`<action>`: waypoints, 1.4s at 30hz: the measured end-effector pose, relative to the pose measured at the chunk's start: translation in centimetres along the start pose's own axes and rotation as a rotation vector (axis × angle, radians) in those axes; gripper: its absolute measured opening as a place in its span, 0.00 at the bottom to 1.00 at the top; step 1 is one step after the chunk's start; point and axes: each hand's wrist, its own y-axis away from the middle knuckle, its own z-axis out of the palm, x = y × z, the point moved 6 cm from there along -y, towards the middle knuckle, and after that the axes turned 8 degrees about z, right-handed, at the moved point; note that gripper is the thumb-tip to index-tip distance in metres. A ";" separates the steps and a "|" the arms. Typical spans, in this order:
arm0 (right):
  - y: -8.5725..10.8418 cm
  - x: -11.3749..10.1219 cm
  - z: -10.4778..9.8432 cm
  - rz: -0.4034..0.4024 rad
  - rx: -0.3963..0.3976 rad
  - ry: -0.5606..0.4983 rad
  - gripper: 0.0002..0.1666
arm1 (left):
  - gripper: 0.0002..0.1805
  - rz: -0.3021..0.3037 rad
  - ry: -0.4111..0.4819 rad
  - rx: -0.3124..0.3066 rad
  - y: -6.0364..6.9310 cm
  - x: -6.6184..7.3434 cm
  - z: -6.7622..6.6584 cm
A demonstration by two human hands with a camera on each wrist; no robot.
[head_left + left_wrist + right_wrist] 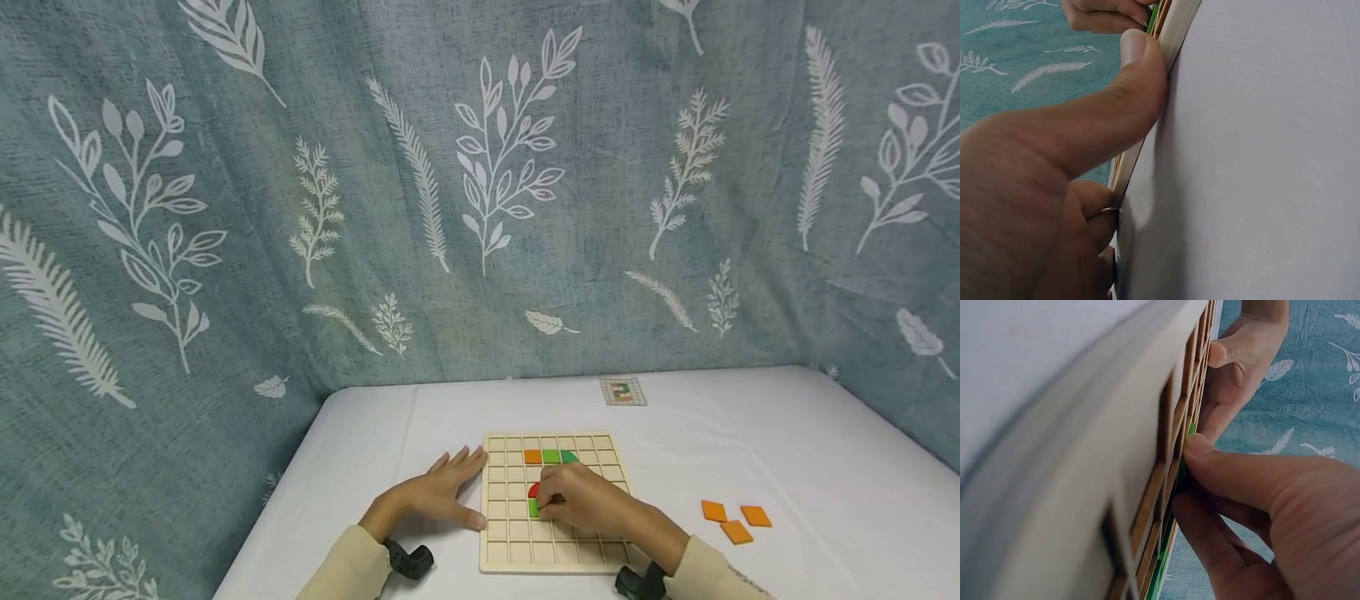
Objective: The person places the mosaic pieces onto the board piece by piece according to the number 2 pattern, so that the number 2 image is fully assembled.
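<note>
A pale wooden grid board (506,552) lies on the table. My left hand (438,492) rests at its left side, fingers spread, with thumb and fingertips against the edge. Over the board's middle, my right hand (585,498) has thumb and forefinger closed around a green tile (1182,474), mostly hidden by the fingers. Just left of those fingertips sits a light green tile (533,508), below a red rounded tile (534,490). Farther up the board, an orange tile (532,457), another light green tile (551,457) and a dark green rounded tile (569,457) form a row.
Three loose orange tiles, one of them the nearest tile (737,532), lie on the white table (810,467) right of the board. A small pattern card (622,392) lies beyond the board. A leaf-printed curtain (480,208) hangs behind the table.
</note>
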 end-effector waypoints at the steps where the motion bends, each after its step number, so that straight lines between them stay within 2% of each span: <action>1: 0.0 0.0 0.0 0.007 -0.002 0.000 0.03 | 0.61 -0.001 0.001 0.000 0.0 0.0 0.0; 10: -0.1 -0.1 0.1 0.051 -0.007 0.011 0.03 | 0.62 -0.018 0.003 -0.002 0.1 -0.1 0.1; 18: -0.2 0.0 0.0 0.078 -0.009 -0.003 0.03 | 0.62 -0.008 0.014 0.008 0.1 0.1 -0.1; 34: 0.2 0.0 -0.2 0.079 -0.024 -0.005 0.04 | 0.62 -0.001 0.016 -0.001 0.0 0.2 -0.1; 42: 1.0 -0.1 -1.2 0.023 0.005 -0.013 0.08 | 0.62 -0.002 0.006 0.003 0.1 0.1 0.2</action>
